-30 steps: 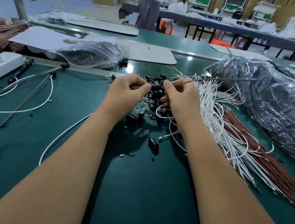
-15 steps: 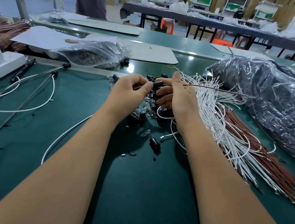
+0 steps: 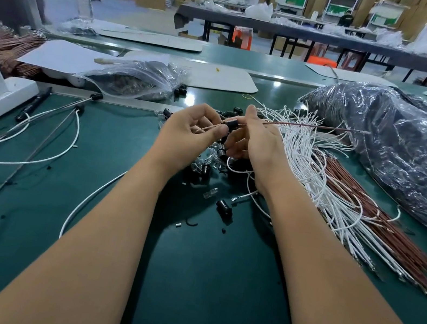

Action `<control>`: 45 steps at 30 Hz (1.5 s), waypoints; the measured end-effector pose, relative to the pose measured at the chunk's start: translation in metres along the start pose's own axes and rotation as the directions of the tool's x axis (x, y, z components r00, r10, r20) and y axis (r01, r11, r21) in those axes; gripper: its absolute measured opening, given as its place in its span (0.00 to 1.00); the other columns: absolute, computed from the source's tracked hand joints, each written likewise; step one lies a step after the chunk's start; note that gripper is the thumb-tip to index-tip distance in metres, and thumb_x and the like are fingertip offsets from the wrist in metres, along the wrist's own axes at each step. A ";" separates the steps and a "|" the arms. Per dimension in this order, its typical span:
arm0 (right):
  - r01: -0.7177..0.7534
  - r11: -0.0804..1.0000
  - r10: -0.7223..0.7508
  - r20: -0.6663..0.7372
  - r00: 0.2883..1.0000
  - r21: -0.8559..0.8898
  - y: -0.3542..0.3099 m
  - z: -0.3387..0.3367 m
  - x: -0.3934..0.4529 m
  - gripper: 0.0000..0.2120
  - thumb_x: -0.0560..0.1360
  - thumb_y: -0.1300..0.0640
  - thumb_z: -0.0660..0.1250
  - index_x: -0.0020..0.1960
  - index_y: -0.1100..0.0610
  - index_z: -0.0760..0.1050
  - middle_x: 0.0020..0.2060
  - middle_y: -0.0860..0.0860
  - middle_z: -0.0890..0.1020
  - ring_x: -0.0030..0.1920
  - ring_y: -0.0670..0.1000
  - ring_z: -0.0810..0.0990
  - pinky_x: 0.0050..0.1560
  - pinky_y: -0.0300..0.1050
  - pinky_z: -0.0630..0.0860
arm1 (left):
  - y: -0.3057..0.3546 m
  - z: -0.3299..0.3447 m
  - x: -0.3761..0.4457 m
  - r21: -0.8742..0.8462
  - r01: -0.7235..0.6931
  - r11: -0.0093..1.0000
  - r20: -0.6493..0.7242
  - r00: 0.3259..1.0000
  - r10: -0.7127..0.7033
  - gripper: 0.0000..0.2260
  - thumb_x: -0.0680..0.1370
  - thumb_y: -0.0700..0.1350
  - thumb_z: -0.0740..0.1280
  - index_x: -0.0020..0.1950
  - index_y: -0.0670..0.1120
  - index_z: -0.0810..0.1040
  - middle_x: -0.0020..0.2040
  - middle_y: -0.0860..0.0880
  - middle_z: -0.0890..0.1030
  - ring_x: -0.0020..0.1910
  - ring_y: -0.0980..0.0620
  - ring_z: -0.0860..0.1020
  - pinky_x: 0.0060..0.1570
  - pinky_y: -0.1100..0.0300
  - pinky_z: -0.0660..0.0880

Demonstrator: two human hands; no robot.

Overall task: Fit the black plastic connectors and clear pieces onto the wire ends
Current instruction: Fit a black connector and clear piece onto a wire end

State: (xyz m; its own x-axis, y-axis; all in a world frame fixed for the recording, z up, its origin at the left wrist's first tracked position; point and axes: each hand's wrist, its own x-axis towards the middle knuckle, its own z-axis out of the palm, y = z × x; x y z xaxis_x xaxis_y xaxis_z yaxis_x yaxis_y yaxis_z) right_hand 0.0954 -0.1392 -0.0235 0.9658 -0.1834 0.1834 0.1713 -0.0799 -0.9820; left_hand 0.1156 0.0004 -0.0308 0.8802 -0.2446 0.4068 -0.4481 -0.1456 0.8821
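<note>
Above the pile of black connectors [image 3: 206, 170] on the green worktop [image 3: 198, 287], the left hand [image 3: 191, 135] pinches a brown wire [image 3: 307, 125]. A black connector [image 3: 231, 125] sits threaded on that wire, pinched by the right hand [image 3: 258, 141], whose other fingers curl loosely just beside the white wires [image 3: 316, 185].

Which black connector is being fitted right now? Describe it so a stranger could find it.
Start at the white wire pile on the green table. Left of it, both hands meet; the black connector sits between their fingertips, the only one threaded on a brown wire.
</note>
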 end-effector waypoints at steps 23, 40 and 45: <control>0.015 0.993 -0.003 -0.099 0.995 0.116 0.002 -0.008 0.005 0.04 0.77 0.60 0.69 0.44 0.59 0.78 0.32 0.51 0.80 0.29 0.45 0.77 0.36 0.38 0.77 | -0.016 -0.031 0.005 0.793 0.316 0.521 -0.353 0.935 -0.029 0.10 0.74 0.48 0.65 0.52 0.46 0.80 0.55 0.42 0.78 0.59 0.39 0.70 0.55 0.49 0.68; 0.080 0.996 -0.079 -0.049 0.996 0.034 0.004 0.005 0.001 0.02 0.76 0.62 0.70 0.44 0.60 0.79 0.30 0.51 0.81 0.29 0.45 0.78 0.34 0.37 0.78 | -0.015 -0.010 0.004 0.537 -0.033 0.843 -0.045 0.997 0.067 0.04 0.78 0.44 0.65 0.45 0.48 0.79 0.36 0.48 0.80 0.37 0.45 0.78 0.42 0.48 0.77; 0.103 0.994 -0.104 -0.039 0.994 -0.025 0.003 0.011 -0.002 0.09 0.75 0.64 0.70 0.37 0.55 0.78 0.28 0.49 0.80 0.26 0.42 0.78 0.31 0.34 0.75 | -0.010 0.001 0.000 0.456 -0.156 0.876 0.026 0.986 0.162 0.09 0.74 0.39 0.66 0.52 0.46 0.82 0.44 0.50 0.84 0.45 0.51 0.81 0.49 0.52 0.78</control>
State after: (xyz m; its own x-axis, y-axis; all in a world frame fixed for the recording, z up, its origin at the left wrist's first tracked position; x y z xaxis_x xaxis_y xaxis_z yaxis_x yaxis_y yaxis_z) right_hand 0.0962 -0.1287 -0.0277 0.9346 -0.2118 0.2858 0.2646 -0.1227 -0.9565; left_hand 0.1198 0.0012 -0.0400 0.7915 -0.2896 0.5382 -0.6013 -0.5263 0.6012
